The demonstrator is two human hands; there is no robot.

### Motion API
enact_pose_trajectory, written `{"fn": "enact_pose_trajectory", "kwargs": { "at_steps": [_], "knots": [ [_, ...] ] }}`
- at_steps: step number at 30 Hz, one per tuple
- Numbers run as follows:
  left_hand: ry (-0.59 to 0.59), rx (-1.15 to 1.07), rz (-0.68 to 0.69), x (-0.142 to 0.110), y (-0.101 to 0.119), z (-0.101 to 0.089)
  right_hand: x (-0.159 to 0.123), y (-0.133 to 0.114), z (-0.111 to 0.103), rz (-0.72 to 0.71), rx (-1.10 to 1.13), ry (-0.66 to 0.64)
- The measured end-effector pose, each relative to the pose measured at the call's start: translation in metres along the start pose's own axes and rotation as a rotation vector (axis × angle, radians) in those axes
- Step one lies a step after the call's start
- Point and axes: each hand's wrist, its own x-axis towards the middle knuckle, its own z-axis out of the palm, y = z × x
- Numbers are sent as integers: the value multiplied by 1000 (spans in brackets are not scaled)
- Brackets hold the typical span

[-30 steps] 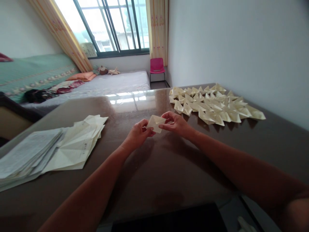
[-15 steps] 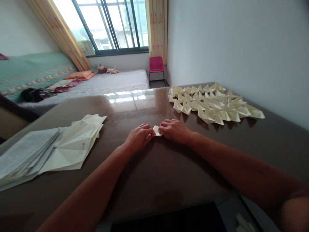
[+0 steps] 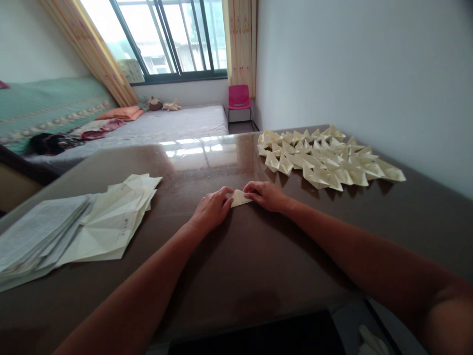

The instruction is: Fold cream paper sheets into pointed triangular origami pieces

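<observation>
Between my two hands, at the middle of the brown table, is a small folded piece of cream paper with a pointed top and a straight lower edge. My left hand grips its left end, thumb and fingers pinched together. At the other end, my right hand pinches the upper right side, fingers bent. Parts of the paper's ends are hidden under the fingertips. Beyond my right hand stand several rows of folded cream paper boats.
Creased cream sheets lie at the left, overlapping a stack of greyish printed paper. A white wall runs along the right. Past the table are a bed and a pink chair.
My hands have shifted slightly on the paper, and more of it shows now. Its lower edge now looks straight and longer. The boats and the sheets have stayed in place.
</observation>
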Motion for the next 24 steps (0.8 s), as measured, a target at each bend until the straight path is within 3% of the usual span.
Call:
{"fn": "enact_pose_trajectory", "kwargs": {
  "at_steps": [10,14,19,24],
  "knots": [
    [-63,279,28,-1,9,2,2,-12,4,98,-170,6],
    [-74,379,49,-3,11,3,-4,-16,2,-28,-307,33],
    [-108,447,104,-10,20,-1,-16,-32,-6,-257,-586,-75],
    [-173,530,135,-20,26,-8,-31,-52,-14,-171,-724,-170]
  ]
}}
